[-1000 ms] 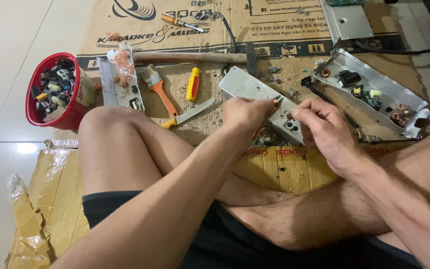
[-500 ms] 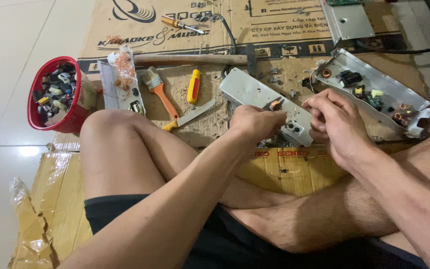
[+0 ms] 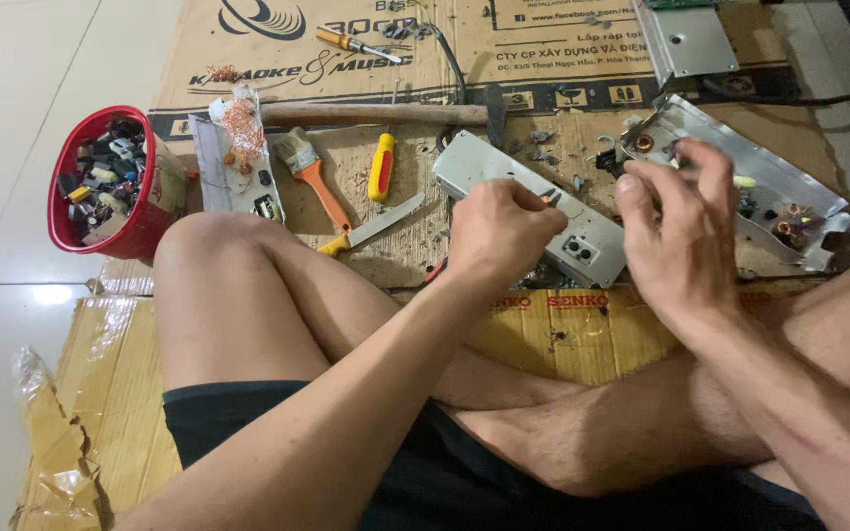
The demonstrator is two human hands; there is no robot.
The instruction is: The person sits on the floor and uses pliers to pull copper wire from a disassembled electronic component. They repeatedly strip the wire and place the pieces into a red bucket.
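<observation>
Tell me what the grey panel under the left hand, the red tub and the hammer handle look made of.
Grey panel: looks like sheet metal, matte pale grey, thin and flat with punched cutouts. Red tub: probably plastic, glossy with a smooth moulded rim. Hammer handle: apparently wood, dull brown and worn. The left hand rests on the panel.

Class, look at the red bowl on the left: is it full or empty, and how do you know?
Full, or nearly. The red bowl stands upright on the floor, heaped close to its rim with small mixed parts, black, yellow and white.
</observation>
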